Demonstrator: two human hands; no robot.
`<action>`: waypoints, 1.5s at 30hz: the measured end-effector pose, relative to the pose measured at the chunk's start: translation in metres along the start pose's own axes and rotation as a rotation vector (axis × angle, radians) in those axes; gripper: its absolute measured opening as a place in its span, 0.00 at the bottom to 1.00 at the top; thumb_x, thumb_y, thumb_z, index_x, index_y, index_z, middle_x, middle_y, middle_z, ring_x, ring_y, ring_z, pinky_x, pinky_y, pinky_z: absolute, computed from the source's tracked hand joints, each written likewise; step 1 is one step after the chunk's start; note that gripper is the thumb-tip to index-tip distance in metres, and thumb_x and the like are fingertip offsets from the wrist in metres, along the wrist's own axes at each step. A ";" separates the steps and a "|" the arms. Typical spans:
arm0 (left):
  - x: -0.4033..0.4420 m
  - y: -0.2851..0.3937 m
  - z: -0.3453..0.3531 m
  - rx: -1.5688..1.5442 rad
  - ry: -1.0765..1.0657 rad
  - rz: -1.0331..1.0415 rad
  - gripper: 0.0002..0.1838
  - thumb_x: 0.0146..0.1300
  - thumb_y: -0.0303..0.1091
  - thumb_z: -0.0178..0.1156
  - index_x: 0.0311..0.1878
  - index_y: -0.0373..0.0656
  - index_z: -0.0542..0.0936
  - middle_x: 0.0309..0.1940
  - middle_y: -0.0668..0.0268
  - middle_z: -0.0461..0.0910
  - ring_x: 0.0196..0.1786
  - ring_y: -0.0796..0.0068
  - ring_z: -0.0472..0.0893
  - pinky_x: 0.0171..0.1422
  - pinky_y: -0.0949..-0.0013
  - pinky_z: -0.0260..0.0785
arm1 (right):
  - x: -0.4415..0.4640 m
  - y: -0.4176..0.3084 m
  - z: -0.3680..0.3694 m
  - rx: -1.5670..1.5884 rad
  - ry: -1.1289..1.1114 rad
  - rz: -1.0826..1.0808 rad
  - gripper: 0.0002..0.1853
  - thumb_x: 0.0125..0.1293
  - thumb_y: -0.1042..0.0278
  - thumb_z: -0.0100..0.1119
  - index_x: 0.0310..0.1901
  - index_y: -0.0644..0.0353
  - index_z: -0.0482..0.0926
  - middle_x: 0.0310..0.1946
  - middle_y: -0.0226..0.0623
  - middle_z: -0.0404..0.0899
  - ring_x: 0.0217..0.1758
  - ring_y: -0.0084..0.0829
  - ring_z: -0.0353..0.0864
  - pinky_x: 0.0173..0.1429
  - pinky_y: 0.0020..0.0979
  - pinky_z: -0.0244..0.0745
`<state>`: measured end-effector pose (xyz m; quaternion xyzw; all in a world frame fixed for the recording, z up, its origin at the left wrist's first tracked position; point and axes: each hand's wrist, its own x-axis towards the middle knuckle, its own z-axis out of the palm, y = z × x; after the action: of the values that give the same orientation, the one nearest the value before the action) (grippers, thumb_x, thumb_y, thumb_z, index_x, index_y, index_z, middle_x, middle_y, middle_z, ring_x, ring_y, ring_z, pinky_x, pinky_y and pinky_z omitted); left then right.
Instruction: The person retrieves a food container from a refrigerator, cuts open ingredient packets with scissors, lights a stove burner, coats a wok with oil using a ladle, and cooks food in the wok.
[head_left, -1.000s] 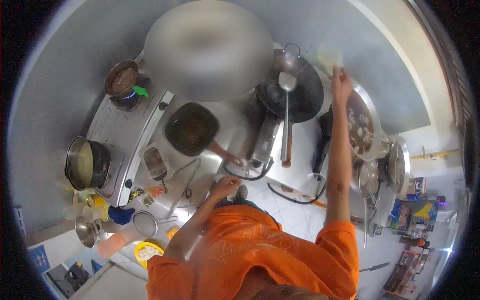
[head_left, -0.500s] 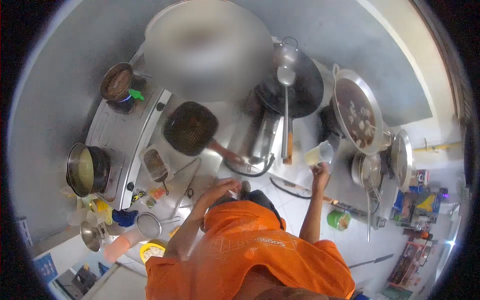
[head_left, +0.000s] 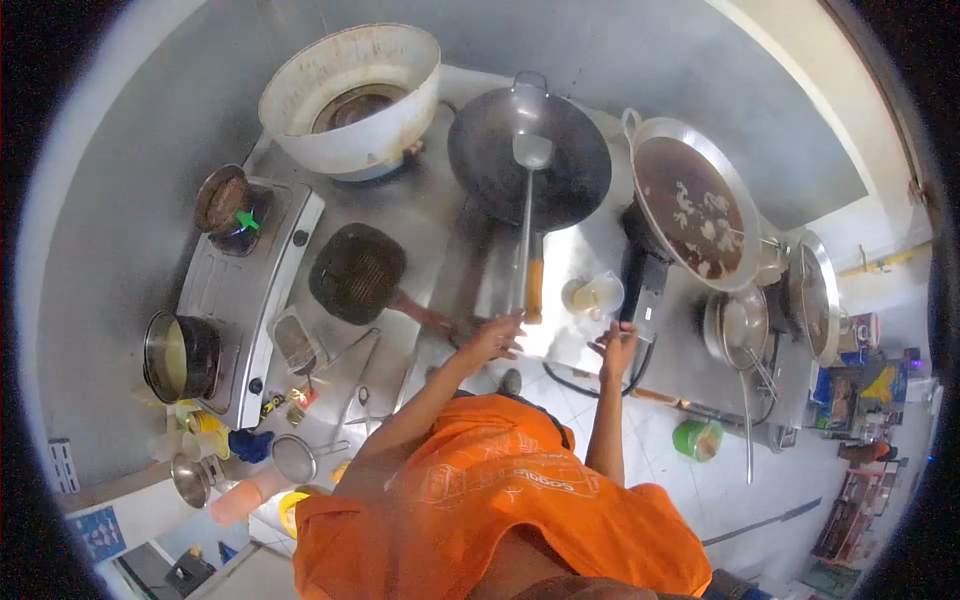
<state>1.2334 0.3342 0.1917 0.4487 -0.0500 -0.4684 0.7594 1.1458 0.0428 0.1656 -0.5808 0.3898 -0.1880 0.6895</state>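
Observation:
My left hand (head_left: 494,339) is open, its fingers spread beside the lower end of a long metal wok spatula (head_left: 525,235). The spatula rests in a dark wok (head_left: 578,175), whose wooden handle (head_left: 535,292) points toward me. No object shows in this hand. Fingers apart, my right hand (head_left: 616,348) is just below a clear plastic measuring cup (head_left: 603,293) with pale yellowish contents. The cup stands on the steel counter, seemingly apart from the fingertips. A square grill pan (head_left: 357,273) lies to the left of my left hand.
A wide pan of dark liquid with pale pieces (head_left: 695,205) stands right of the wok. At left, a two-burner stove (head_left: 225,300) carries a small pan (head_left: 221,200) and a pot (head_left: 180,357). A large white basin (head_left: 350,130) sits at the back; a green container (head_left: 697,440) is lower right.
My right hand has let go of the measuring cup, which now stands on the counter. My left hand has moved up and right toward the spatula handle. The view has shifted.

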 end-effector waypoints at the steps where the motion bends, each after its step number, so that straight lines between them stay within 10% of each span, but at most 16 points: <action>1: 0.015 -0.017 -0.009 -0.066 0.015 -0.015 0.27 0.70 0.45 0.49 0.68 0.42 0.65 0.54 0.60 0.77 0.45 0.67 0.81 0.47 0.65 0.78 | -0.023 -0.031 0.011 -0.016 -0.062 -0.014 0.16 0.69 0.63 0.54 0.55 0.55 0.64 0.32 0.40 0.75 0.34 0.34 0.80 0.35 0.39 0.84; 6: 0.049 -0.052 -0.002 -0.184 0.146 -0.006 0.26 0.71 0.56 0.40 0.59 0.48 0.72 0.48 0.62 0.80 0.39 0.67 0.83 0.42 0.63 0.78 | -0.084 -0.130 0.123 -0.251 -0.757 0.157 0.25 0.67 0.63 0.54 0.62 0.56 0.55 0.44 0.45 0.77 0.47 0.38 0.80 0.45 0.35 0.80; 12: 0.085 -0.056 0.007 -0.479 0.185 0.144 0.27 0.69 0.60 0.44 0.54 0.47 0.75 0.43 0.63 0.79 0.38 0.63 0.82 0.43 0.56 0.77 | -0.058 -0.110 0.176 0.087 -0.688 0.260 0.39 0.63 0.62 0.64 0.65 0.54 0.46 0.46 0.45 0.75 0.39 0.33 0.79 0.38 0.35 0.78; 17: 0.058 0.001 0.063 -0.357 0.287 0.211 0.16 0.66 0.42 0.57 0.51 0.44 0.77 0.30 0.68 0.76 0.30 0.74 0.75 0.37 0.67 0.72 | -0.005 -0.174 0.120 -0.731 -0.836 -0.211 0.39 0.60 0.69 0.60 0.69 0.53 0.49 0.40 0.49 0.79 0.40 0.40 0.81 0.40 0.41 0.79; 21: 0.083 -0.012 0.049 -0.609 0.231 0.100 0.15 0.65 0.39 0.60 0.51 0.43 0.76 0.29 0.70 0.75 0.26 0.79 0.72 0.31 0.75 0.66 | 0.030 -0.224 0.109 -1.607 -0.497 -0.633 0.28 0.58 0.71 0.54 0.62 0.50 0.65 0.41 0.54 0.80 0.44 0.53 0.81 0.48 0.48 0.74; 34: 0.063 -0.004 0.045 -0.696 0.118 0.080 0.15 0.60 0.37 0.60 0.49 0.43 0.77 0.28 0.69 0.75 0.26 0.75 0.73 0.30 0.72 0.68 | -0.076 -0.384 0.152 -1.845 -0.774 -0.637 0.25 0.52 0.75 0.51 0.54 0.50 0.79 0.47 0.49 0.80 0.47 0.51 0.81 0.53 0.44 0.75; 38: 0.051 0.003 0.041 -0.674 0.032 0.079 0.16 0.62 0.40 0.58 0.51 0.45 0.76 0.30 0.69 0.75 0.28 0.74 0.74 0.31 0.70 0.69 | -0.094 -0.374 0.176 -1.998 -0.686 -0.350 0.24 0.52 0.74 0.52 0.53 0.49 0.80 0.46 0.48 0.81 0.44 0.49 0.82 0.47 0.42 0.79; 41: 0.022 0.029 0.056 -0.641 0.052 0.067 0.18 0.63 0.41 0.58 0.54 0.45 0.73 0.34 0.68 0.75 0.30 0.73 0.75 0.32 0.69 0.70 | -0.062 -0.329 0.161 -1.928 -0.614 -0.774 0.21 0.51 0.74 0.53 0.50 0.54 0.81 0.44 0.49 0.81 0.43 0.48 0.83 0.45 0.42 0.80; 44: 0.008 0.027 0.056 -0.573 0.045 0.100 0.22 0.64 0.43 0.56 0.59 0.45 0.69 0.42 0.64 0.77 0.35 0.72 0.79 0.34 0.68 0.72 | 0.002 -0.227 0.170 -1.905 -0.528 -0.729 0.19 0.51 0.74 0.53 0.47 0.60 0.81 0.41 0.52 0.81 0.43 0.48 0.82 0.47 0.44 0.79; 45: -0.002 0.024 0.055 -0.402 0.045 0.110 0.23 0.65 0.43 0.56 0.59 0.45 0.69 0.44 0.63 0.78 0.38 0.71 0.79 0.36 0.67 0.73 | -0.007 -0.199 0.172 -1.550 -0.424 -0.819 0.12 0.50 0.66 0.57 0.32 0.64 0.83 0.28 0.54 0.81 0.36 0.51 0.83 0.40 0.46 0.78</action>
<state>1.2213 0.3050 0.2424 0.2952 0.0371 -0.4168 0.8589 1.3099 0.1100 0.3603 -0.9985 0.0343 0.0078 0.0410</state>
